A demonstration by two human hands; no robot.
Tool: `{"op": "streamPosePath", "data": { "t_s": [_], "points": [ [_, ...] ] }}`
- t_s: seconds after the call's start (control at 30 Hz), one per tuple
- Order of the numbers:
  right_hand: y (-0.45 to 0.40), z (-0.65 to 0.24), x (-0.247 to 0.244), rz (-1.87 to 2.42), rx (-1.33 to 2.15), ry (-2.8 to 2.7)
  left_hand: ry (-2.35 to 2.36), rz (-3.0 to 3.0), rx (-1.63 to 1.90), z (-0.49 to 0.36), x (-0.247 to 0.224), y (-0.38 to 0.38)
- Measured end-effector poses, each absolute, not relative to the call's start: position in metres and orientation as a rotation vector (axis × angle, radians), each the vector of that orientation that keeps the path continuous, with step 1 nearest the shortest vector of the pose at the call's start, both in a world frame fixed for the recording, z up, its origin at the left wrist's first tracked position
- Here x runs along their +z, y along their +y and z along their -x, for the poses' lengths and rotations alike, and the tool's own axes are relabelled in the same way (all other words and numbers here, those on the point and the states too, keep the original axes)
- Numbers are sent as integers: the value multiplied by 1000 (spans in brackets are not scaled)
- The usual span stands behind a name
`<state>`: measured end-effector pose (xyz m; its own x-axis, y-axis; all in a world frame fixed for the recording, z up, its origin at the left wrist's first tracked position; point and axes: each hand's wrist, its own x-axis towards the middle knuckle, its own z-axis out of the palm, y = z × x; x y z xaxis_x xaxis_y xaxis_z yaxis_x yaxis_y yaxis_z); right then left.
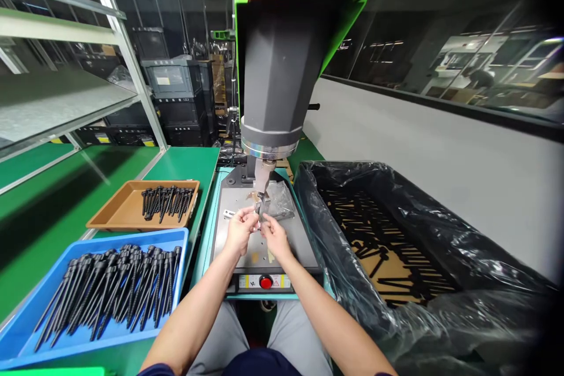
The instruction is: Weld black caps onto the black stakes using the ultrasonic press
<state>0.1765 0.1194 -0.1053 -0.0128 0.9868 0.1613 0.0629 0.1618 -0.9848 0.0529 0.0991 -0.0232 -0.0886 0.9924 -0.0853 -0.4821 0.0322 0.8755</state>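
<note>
Both of my hands meet at the small metal fixture (pixel 263 204) beneath the tapered metal tip (pixel 263 173) of a press-like machine (pixel 277 70). My left hand (pixel 240 230) comes in from the left, its thumb and fingers pinched together. From the right, my right hand (pixel 275 236) has its fingers closed near the same spot. Whatever sits between the fingertips is small and mostly hidden, so I cannot name it. The grey metal base plate (pixel 233 247) lies under both hands.
To my left, a blue tray (pixel 183 264) holds many long black rod-like parts, and a brown tray (pixel 123 224) holds shorter-looking ones. A bin lined with black plastic (pixel 352 282) stands right, with black parts on cardboard. A red button (pixel 265 282) is on the machine's front.
</note>
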Motion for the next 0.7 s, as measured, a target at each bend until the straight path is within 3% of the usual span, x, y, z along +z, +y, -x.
{"op": "streamPosePath", "data": {
  "t_s": [0.23, 0.7],
  "points": [
    [163, -172, -73, 1215, 333, -1366, 895, -714, 1445, -52, -9, 101],
    [193, -171, -36, 1171, 432, -1595, 893, -761, 1461, -50, -10, 104]
  ]
}}
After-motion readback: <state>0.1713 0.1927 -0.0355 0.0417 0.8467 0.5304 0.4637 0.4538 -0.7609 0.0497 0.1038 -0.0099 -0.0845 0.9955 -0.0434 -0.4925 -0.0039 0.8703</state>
